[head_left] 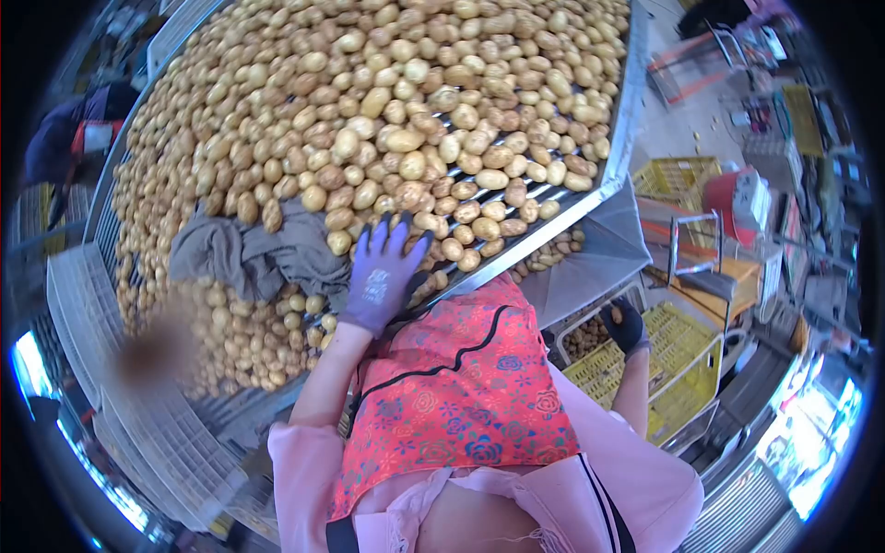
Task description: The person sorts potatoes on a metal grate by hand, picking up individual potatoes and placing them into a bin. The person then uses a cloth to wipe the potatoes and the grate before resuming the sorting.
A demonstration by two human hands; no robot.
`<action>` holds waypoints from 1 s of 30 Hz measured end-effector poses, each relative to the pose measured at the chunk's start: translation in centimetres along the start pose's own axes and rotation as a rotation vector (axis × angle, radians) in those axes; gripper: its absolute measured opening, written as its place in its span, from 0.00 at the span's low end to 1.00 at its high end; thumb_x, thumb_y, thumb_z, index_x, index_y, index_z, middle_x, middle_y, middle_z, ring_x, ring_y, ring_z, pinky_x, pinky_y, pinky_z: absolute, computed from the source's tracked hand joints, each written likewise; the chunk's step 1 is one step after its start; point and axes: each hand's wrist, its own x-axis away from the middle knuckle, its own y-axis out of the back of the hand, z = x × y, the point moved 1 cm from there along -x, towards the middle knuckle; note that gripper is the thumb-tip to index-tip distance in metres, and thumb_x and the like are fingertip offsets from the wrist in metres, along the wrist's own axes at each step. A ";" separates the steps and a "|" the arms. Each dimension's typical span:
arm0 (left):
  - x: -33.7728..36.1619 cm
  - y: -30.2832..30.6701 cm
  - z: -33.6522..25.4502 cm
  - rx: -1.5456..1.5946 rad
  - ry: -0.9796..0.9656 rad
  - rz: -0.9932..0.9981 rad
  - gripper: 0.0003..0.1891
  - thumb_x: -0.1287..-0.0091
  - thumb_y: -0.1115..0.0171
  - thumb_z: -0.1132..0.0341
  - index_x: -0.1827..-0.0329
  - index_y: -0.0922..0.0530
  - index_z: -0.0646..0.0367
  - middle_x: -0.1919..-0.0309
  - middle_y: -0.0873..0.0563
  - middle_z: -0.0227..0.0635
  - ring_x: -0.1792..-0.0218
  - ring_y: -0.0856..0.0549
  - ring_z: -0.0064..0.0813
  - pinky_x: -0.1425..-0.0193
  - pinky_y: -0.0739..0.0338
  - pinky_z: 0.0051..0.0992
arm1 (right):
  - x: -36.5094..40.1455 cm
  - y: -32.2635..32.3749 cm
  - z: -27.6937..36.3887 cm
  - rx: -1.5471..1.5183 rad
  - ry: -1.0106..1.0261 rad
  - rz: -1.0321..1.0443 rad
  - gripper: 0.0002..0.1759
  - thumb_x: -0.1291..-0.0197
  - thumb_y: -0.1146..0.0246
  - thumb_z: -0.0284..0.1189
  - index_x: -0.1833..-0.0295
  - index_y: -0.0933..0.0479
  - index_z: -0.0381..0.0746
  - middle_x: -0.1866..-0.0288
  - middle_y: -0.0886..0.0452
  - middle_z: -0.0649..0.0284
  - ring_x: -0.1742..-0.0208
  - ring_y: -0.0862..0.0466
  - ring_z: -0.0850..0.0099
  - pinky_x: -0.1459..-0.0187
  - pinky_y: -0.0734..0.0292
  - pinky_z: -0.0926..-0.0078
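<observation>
Resting open-grip left hand (383, 272) on potatoes (415, 92) by one cloth (249, 253); right hand (627, 324) grip unclear.

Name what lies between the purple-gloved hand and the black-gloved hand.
In the head view, the table's metal rim, a grey chute holding potatoes and the red flowered apron lie between the left hand and the right hand.

Potatoes (387, 111) pale tan to yellow-brown; cloth (258, 253) grey; left hand (380, 276) gloved purple, right hand (627, 324) gloved black, possibly dark grey (small, shaded); apron (461, 396) orange-red, blue-and-pink flower print, black piping; sleeves (304, 452) pink; crate (678, 364) yellow.
</observation>
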 end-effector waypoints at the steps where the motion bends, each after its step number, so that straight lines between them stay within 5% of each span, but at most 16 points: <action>1: 0.4 -0.5 0.4 -0.033 -0.011 0.072 0.30 0.42 0.35 0.50 0.35 0.28 0.47 0.37 0.30 0.46 0.33 0.36 0.55 0.30 0.44 0.55 | 0.8 0.6 1.5 -0.008 -0.025 -0.010 0.23 0.35 0.42 0.43 0.41 0.30 0.40 0.44 0.22 0.57 0.46 0.19 0.59 0.52 0.22 0.65; 3: 0.3 -3.9 0.5 0.008 0.016 0.099 0.31 0.42 0.36 0.48 0.35 0.28 0.43 0.36 0.31 0.44 0.33 0.36 0.55 0.31 0.46 0.58 | 1.2 1.8 3.7 0.297 -1.159 -0.041 0.26 0.40 0.39 0.48 0.45 0.28 0.39 0.47 0.21 0.52 0.46 0.21 0.54 0.52 0.23 0.57; 4: -0.7 -3.8 0.1 -0.008 -0.011 0.087 0.31 0.42 0.36 0.48 0.34 0.29 0.41 0.35 0.31 0.43 0.33 0.36 0.56 0.31 0.46 0.59 | 0.5 1.1 4.2 0.495 -0.851 -0.277 0.27 0.41 0.39 0.49 0.48 0.28 0.38 0.52 0.21 0.52 0.49 0.20 0.53 0.53 0.25 0.52; 6: -3.2 -5.2 -0.2 -0.077 -0.076 0.019 0.32 0.42 0.36 0.48 0.33 0.30 0.38 0.33 0.32 0.41 0.33 0.35 0.56 0.30 0.46 0.60 | -4.1 1.6 9.8 0.412 -0.531 -0.583 0.25 0.41 0.39 0.46 0.49 0.28 0.37 0.54 0.22 0.52 0.50 0.20 0.54 0.55 0.26 0.52; 8: -5.4 -7.4 0.0 -0.141 -0.126 0.053 0.32 0.42 0.37 0.48 0.32 0.31 0.37 0.31 0.33 0.38 0.33 0.34 0.57 0.29 0.49 0.61 | -8.9 0.8 15.8 0.398 -0.091 -0.713 0.23 0.40 0.41 0.40 0.45 0.28 0.36 0.44 0.26 0.51 0.41 0.27 0.52 0.49 0.31 0.48; 11: -8.8 -5.0 0.6 -0.012 -0.197 0.012 0.35 0.42 0.42 0.38 0.32 0.31 0.40 0.29 0.35 0.34 0.27 0.42 0.53 0.27 0.58 0.62 | -14.7 -0.9 26.2 0.317 0.115 -0.470 0.28 0.36 0.46 0.42 0.35 0.32 0.38 0.37 0.30 0.47 0.34 0.33 0.47 0.40 0.39 0.42; 13: -10.7 -4.8 0.8 -0.054 -0.233 -0.060 0.37 0.44 0.42 0.36 0.32 0.31 0.41 0.28 0.36 0.33 0.25 0.45 0.49 0.26 0.58 0.60 | -18.6 -2.4 29.5 0.348 0.194 -0.461 0.32 0.35 0.49 0.45 0.31 0.35 0.37 0.31 0.35 0.45 0.30 0.37 0.45 0.36 0.44 0.36; 17: -16.1 -3.8 3.3 -0.139 -0.284 -0.044 0.41 0.48 0.40 0.36 0.34 0.30 0.50 0.30 0.33 0.35 0.25 0.42 0.37 0.24 0.55 0.52 | -24.8 -0.9 30.4 0.319 -0.005 -0.327 0.37 0.34 0.51 0.43 0.26 0.47 0.31 0.25 0.46 0.45 0.25 0.46 0.44 0.35 0.54 0.25; 19: -18.4 -3.0 3.4 -0.065 -0.208 -0.012 0.36 0.43 0.41 0.42 0.33 0.31 0.51 0.29 0.34 0.36 0.25 0.42 0.37 0.24 0.55 0.52 | -27.8 0.3 29.9 0.400 -0.034 -0.365 0.34 0.36 0.52 0.34 0.27 0.47 0.31 0.25 0.45 0.45 0.25 0.45 0.45 0.33 0.55 0.29; 21: -20.3 -3.4 3.8 -0.068 -0.214 -0.011 0.29 0.35 0.46 0.54 0.30 0.34 0.51 0.29 0.35 0.40 0.26 0.40 0.36 0.24 0.54 0.51 | -30.8 2.1 29.4 0.349 -0.033 -0.356 0.33 0.36 0.53 0.32 0.27 0.46 0.30 0.25 0.46 0.44 0.25 0.45 0.44 0.33 0.54 0.30; 23: -21.3 -3.2 3.8 -0.110 -0.189 -0.038 0.29 0.35 0.46 0.56 0.30 0.35 0.51 0.29 0.36 0.40 0.27 0.38 0.37 0.25 0.52 0.50 | -33.6 3.7 29.4 0.324 -0.045 -0.348 0.32 0.36 0.53 0.32 0.28 0.45 0.31 0.25 0.46 0.42 0.25 0.46 0.43 0.33 0.54 0.29; 25: -20.9 -2.9 3.8 0.082 -0.121 -0.104 0.26 0.33 0.49 0.59 0.30 0.34 0.49 0.29 0.35 0.37 0.27 0.39 0.35 0.25 0.51 0.49 | -36.0 5.1 29.5 0.209 -0.080 -0.315 0.35 0.34 0.52 0.40 0.26 0.46 0.36 0.23 0.52 0.43 0.22 0.53 0.46 0.31 0.58 0.30; 28: -18.8 -3.8 3.2 -0.101 -0.154 -0.060 0.27 0.37 0.44 0.60 0.32 0.32 0.48 0.30 0.33 0.38 0.30 0.34 0.41 0.28 0.46 0.49 | -40.5 5.6 28.3 0.195 -0.079 -0.426 0.45 0.40 0.50 0.58 0.25 0.47 0.41 0.21 0.56 0.47 0.21 0.55 0.50 0.30 0.65 0.33; 30: -17.0 -4.1 2.6 -0.057 -0.144 -0.051 0.27 0.39 0.40 0.60 0.34 0.30 0.46 0.31 0.33 0.40 0.31 0.33 0.42 0.30 0.43 0.51 | -41.4 6.9 28.5 0.209 -0.074 -0.348 0.44 0.40 0.49 0.57 0.26 0.44 0.40 0.21 0.54 0.48 0.21 0.54 0.50 0.29 0.62 0.35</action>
